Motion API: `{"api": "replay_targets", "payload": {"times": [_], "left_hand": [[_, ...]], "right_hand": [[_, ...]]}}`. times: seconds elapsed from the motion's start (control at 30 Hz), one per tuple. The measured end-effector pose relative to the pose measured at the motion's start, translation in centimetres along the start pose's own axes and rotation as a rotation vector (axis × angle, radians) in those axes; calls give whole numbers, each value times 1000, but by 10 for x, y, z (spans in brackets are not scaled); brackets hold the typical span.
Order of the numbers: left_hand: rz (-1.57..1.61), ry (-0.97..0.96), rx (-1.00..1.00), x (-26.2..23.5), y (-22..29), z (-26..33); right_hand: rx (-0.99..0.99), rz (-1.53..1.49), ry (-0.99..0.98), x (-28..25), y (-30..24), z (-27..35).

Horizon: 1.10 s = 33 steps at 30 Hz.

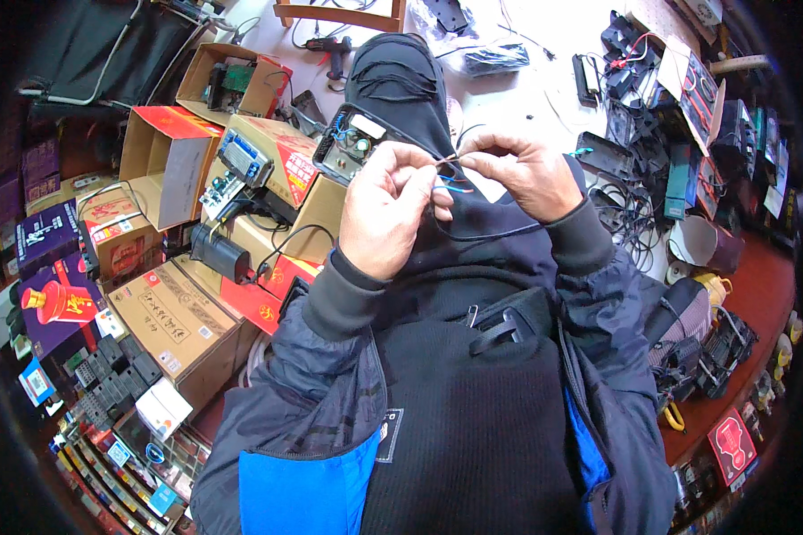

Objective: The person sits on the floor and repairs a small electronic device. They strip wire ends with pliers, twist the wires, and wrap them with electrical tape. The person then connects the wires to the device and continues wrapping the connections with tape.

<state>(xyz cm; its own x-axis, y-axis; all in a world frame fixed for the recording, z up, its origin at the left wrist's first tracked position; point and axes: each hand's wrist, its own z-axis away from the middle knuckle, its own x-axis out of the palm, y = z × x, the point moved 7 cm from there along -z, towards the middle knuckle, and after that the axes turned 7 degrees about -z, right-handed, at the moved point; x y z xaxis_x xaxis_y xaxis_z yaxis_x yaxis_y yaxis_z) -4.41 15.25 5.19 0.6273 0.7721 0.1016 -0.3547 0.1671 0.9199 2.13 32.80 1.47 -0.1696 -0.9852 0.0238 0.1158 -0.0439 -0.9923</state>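
Observation:
In front of my chest, both hands pinch the thin wire ends of a black cable. My left hand has thumb and forefinger pressed together on a wire, its other fingers curled. Close against it, my right hand pinches the wire where the fingertips almost meet. A loose blue wire sticks out below the fingers, with a reddish tip. The cable loops under my right wrist. Just beyond my left hand, an opened black housing with a circuit board rests by my leg; my hand covers part of it.
At left, cardboard boxes are stacked, with a bare power board and a black adapter on them. Tangled black cables and housings lie at right. A glue gun or similar pistol-shaped tool lies beyond my knee.

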Motion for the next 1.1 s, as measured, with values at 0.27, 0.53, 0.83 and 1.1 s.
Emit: {"api": "replay_targets", "payload": {"times": [0.27, 0.53, 0.83, 1.1], "left_hand": [[-161, -25, -103, -2, -5, -12], [-191, -72, -80, 1, -11, -13], [-241, -45, -141, 5, -8, -3], [-437, -56, -10, 5, -2, -5]], "right_hand": [[-406, 342, 164, 17, -39, 19], [-440, 397, 119, 14, -41, 16], [-292, 326, 50, 17, -34, 14], [482, -641, -13, 26, 33, 19]]}}
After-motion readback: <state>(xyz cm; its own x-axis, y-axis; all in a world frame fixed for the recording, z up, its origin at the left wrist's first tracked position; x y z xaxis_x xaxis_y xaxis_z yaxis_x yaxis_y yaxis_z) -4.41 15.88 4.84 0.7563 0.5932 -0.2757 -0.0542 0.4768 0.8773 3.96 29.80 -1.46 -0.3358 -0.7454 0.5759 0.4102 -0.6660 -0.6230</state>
